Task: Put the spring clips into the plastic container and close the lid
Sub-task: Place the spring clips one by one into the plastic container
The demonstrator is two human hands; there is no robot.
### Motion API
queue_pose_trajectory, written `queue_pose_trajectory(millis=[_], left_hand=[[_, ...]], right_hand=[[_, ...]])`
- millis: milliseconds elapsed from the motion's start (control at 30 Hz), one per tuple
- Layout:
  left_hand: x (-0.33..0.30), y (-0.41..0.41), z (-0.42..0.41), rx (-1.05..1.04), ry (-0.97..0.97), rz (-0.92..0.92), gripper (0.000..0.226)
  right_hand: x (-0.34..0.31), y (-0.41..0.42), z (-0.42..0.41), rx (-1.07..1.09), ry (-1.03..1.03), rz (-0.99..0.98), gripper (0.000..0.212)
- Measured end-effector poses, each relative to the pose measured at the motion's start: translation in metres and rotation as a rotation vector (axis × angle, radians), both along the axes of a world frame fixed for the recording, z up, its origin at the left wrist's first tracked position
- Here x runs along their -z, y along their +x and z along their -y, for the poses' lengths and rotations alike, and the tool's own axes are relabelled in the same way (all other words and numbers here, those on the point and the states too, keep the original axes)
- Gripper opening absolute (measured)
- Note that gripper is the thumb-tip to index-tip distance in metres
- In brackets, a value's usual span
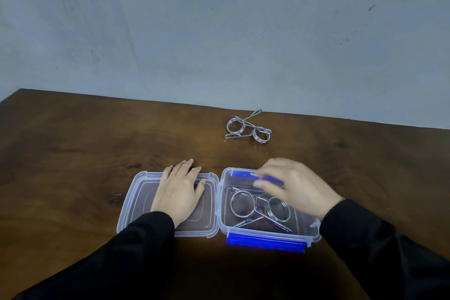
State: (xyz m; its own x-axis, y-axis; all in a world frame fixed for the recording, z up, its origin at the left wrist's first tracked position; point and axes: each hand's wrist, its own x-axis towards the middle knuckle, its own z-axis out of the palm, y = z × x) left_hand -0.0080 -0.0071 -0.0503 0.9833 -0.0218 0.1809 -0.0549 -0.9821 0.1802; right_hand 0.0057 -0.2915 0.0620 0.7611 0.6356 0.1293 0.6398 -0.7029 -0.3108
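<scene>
Spring clips, two coiled steel wire (pixel 261 209), sit in the clear plastic container (pixel 267 232), under your empty spread right hand (pixel 295 184); two more (pixel 248 128) lie farther back. Left hand (pixel 179 190) flat on lid (pixel 136 200).

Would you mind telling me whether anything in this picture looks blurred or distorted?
In the head view, the right hand above the plastic container is smeared by motion blur, the left hand on the lid is sharp, and the wide-angle lens bows the table's far edge.
</scene>
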Motion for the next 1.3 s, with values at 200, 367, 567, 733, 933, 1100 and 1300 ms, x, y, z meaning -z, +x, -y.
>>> queue_pose_trajectory(millis=[200,367,567,733,933,1100,1300], left_hand=[[0.002,-0.001,0.0,0.002,-0.007,-0.007,0.046],[0.002,0.0,0.0,-0.003,-0.028,0.001,0.051],[0.001,0.0,0.001,-0.003,-0.044,0.011,0.046],[0.001,0.001,0.001,-0.006,-0.046,0.004,0.044],[0.001,0.001,0.001,-0.002,-0.041,0.001,0.045],[0.0,0.001,0.001,-0.001,-0.041,0.005,0.046],[0.001,0.001,0.002,-0.001,-0.029,0.001,0.047]], right_hand=[[0.005,0.074,-0.01,0.211,0.05,0.065,0.022],[0.014,0.135,-0.039,0.228,-0.131,0.022,0.041],[0.03,0.175,-0.071,0.257,-0.363,-0.022,0.063],[0.043,0.196,-0.087,0.215,-0.483,-0.017,0.069],[0.039,0.208,-0.094,0.178,-0.569,0.009,0.07],[0.031,0.208,-0.088,0.145,-0.544,0.017,0.071],[0.001,0.197,-0.08,0.216,-0.303,0.013,0.061]])
